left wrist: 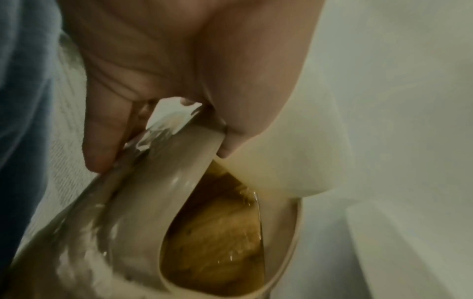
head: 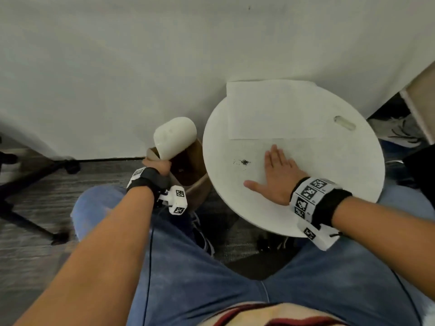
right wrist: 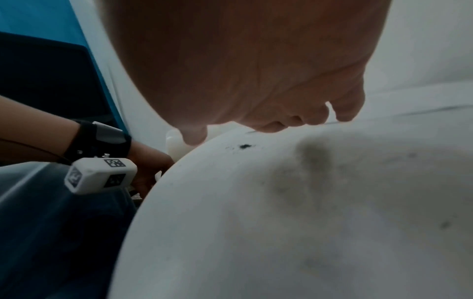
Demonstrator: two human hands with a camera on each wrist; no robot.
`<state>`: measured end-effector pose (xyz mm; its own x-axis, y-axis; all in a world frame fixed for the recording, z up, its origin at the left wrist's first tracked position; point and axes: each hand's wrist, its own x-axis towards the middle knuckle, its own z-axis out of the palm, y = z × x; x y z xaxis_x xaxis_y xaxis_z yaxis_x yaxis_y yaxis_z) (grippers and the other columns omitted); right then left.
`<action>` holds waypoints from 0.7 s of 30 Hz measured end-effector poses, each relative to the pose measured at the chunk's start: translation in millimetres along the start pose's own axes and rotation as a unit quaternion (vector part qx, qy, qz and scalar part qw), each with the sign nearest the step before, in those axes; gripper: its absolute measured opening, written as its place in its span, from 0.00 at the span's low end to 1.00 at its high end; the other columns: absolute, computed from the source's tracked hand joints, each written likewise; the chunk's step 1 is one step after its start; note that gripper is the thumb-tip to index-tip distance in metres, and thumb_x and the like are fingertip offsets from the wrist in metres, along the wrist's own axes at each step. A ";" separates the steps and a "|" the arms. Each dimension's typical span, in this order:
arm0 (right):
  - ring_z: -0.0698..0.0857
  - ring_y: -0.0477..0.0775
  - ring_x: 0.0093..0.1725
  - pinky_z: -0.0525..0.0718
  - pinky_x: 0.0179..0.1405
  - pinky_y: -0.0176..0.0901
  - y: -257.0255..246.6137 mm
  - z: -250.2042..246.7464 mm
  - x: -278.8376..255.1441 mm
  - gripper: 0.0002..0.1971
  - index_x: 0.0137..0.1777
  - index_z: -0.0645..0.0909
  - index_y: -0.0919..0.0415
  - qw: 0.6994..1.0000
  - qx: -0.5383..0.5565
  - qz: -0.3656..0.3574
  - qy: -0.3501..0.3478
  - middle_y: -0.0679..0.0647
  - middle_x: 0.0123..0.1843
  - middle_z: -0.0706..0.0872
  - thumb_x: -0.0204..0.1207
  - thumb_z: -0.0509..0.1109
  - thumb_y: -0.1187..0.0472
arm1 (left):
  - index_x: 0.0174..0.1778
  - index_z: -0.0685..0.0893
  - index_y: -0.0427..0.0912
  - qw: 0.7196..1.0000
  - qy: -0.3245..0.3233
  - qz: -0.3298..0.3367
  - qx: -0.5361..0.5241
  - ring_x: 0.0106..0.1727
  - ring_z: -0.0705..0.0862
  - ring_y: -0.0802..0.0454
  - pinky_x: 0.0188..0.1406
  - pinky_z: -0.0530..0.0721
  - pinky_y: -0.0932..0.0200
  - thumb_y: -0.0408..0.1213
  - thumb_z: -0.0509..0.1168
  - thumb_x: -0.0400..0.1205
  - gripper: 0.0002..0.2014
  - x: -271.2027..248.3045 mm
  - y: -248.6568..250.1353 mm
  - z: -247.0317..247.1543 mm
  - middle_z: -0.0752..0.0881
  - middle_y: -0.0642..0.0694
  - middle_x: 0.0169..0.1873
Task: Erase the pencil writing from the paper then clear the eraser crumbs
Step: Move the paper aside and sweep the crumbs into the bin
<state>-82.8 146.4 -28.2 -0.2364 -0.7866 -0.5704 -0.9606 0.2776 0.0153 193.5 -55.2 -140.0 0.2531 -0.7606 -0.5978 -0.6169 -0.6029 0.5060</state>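
Note:
A white sheet of paper (head: 282, 109) lies at the back of a round white table (head: 329, 175); I can make out no writing on it. A small dark pile of eraser crumbs (head: 243, 162) sits on the table in front of the paper, near the left edge. My right hand (head: 277, 172) lies flat on the table just right of the crumbs (right wrist: 245, 146), fingers straight. My left hand (head: 156, 167) grips the rim of a brown waste bin (head: 188, 168) left of the table, its white lid (head: 175, 136) tipped up. The bin's inside (left wrist: 217, 232) is open below my fingers.
An oblong slot (head: 344, 123) shows in the table top at the back right. A white wall stands right behind the table and bin. Dark stand legs (head: 35, 180) cross the floor on the left. My knees in jeans (head: 235, 290) are under the table's near edge.

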 end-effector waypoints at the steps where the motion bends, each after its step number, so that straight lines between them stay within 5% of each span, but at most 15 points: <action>1: 0.36 0.60 0.85 0.43 0.84 0.58 -5.6 3.3 1.0 0.57 0.83 0.30 0.66 1.000 0.017 0.008 -0.001 0.63 0.84 0.28 0.71 0.40 0.20 | 0.86 0.57 0.36 1.000 0.009 -0.002 -0.004 0.78 0.72 0.31 0.76 0.73 0.43 0.42 0.70 0.82 0.40 -7.5 -3.4 6.3 0.70 0.30 0.79; 6: 0.35 0.63 0.85 0.42 0.84 0.58 -31.1 21.4 9.9 0.58 0.83 0.30 0.68 0.998 0.048 0.040 0.019 0.66 0.84 0.28 0.72 0.43 0.21 | 0.86 0.52 0.28 0.998 0.018 -0.016 -0.056 0.80 0.70 0.31 0.76 0.71 0.46 0.35 0.66 0.85 0.39 -32.7 -19.6 35.7 0.67 0.28 0.81; 11: 0.35 0.65 0.85 0.41 0.84 0.58 -52.2 25.2 20.9 0.60 0.83 0.31 0.70 0.995 0.062 0.049 0.058 0.67 0.84 0.30 0.71 0.45 0.20 | 0.87 0.51 0.33 0.991 0.022 -0.075 -0.106 0.83 0.64 0.32 0.81 0.64 0.48 0.37 0.66 0.85 0.39 -61.1 -21.7 50.1 0.61 0.30 0.84; 16: 0.36 0.67 0.85 0.41 0.84 0.59 -69.8 19.9 30.8 0.59 0.83 0.32 0.71 0.996 0.058 0.030 0.058 0.68 0.84 0.31 0.72 0.47 0.21 | 0.80 0.65 0.38 0.980 0.008 -0.113 -0.164 0.72 0.78 0.27 0.72 0.77 0.32 0.47 0.68 0.64 0.45 -72.4 -24.2 70.1 0.75 0.31 0.74; 21: 0.35 0.65 0.85 0.41 0.84 0.58 -95.4 16.5 37.2 0.48 0.84 0.33 0.69 0.996 0.052 -0.037 0.058 0.67 0.84 0.31 0.81 0.49 0.34 | 0.74 0.72 0.38 0.975 0.002 -0.123 -0.186 0.62 0.84 0.31 0.65 0.84 0.36 0.48 0.69 0.60 0.42 -75.9 -32.1 86.2 0.82 0.35 0.65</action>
<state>2.5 99.8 -64.4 -0.1859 -0.8639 -0.4682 -0.9570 0.2672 -0.1129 129.8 42.6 -164.4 0.3634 -0.5825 -0.7270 -0.2249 -0.8122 0.5383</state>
